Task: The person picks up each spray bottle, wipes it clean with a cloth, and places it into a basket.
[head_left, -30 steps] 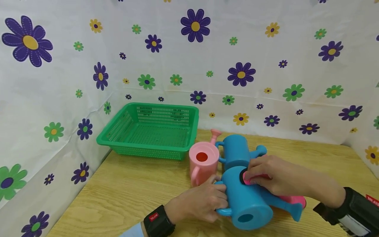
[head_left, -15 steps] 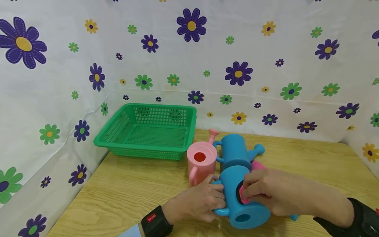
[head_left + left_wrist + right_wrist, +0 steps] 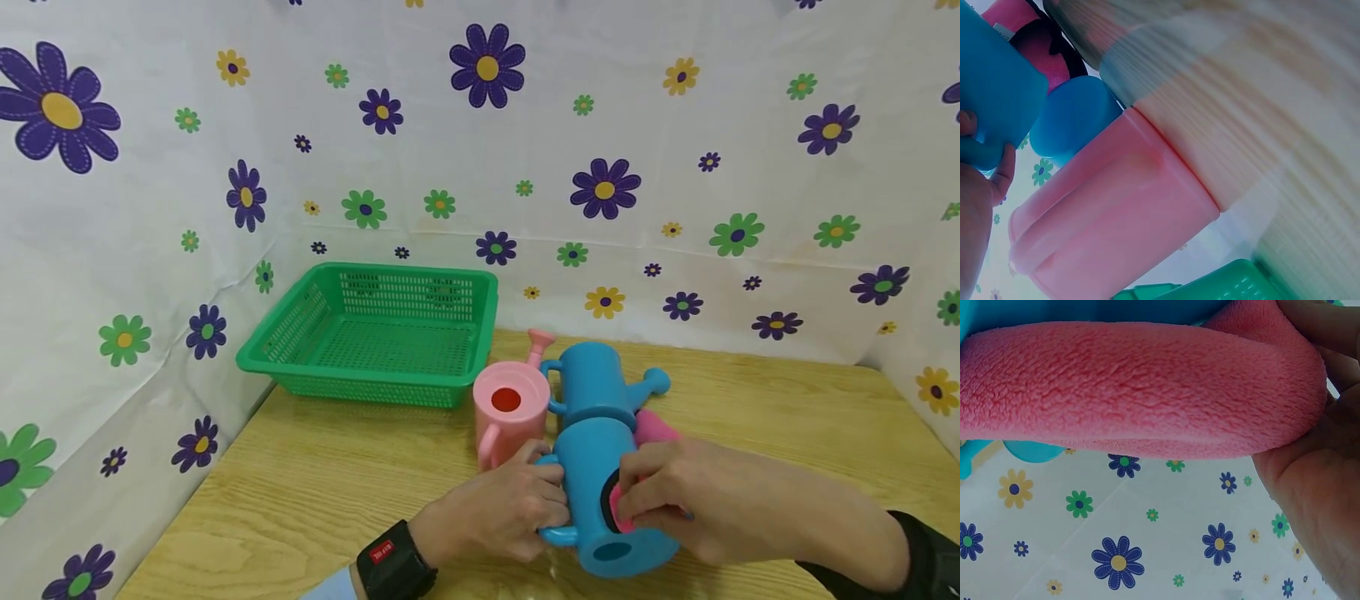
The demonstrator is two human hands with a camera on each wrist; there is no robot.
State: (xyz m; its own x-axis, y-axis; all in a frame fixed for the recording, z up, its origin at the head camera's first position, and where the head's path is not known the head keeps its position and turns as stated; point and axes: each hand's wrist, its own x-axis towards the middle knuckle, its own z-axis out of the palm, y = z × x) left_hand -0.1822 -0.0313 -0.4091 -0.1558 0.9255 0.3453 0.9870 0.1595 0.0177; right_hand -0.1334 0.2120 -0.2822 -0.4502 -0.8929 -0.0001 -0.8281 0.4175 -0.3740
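My left hand (image 3: pixel 517 508) grips the handle of a blue watering can (image 3: pixel 587 458), which is tilted over with its holed end toward me. My right hand (image 3: pixel 690 492) pinches a fluffy pink cloth (image 3: pixel 1135 387) with black trim and holds it against the can's side. More of the cloth hangs behind the can, and the can's spout is hidden by my right hand and forearm. Just beyond lies another blue watering can (image 3: pixel 592 379), close against the first. A pink watering can (image 3: pixel 517 425) stands upright left of them, its handle near my left hand.
A green plastic basket (image 3: pixel 397 375) with slotted walls sits at the back left of the wooden table (image 3: pixel 337 467). Behind it hangs a white flower-print sheet (image 3: pixel 420 150), which also runs along the left and right sides.
My right hand has slid the cloth along the can toward me, then stayed near its lower end. The left hand keeps its grip on the handle. The head view has shifted slightly.
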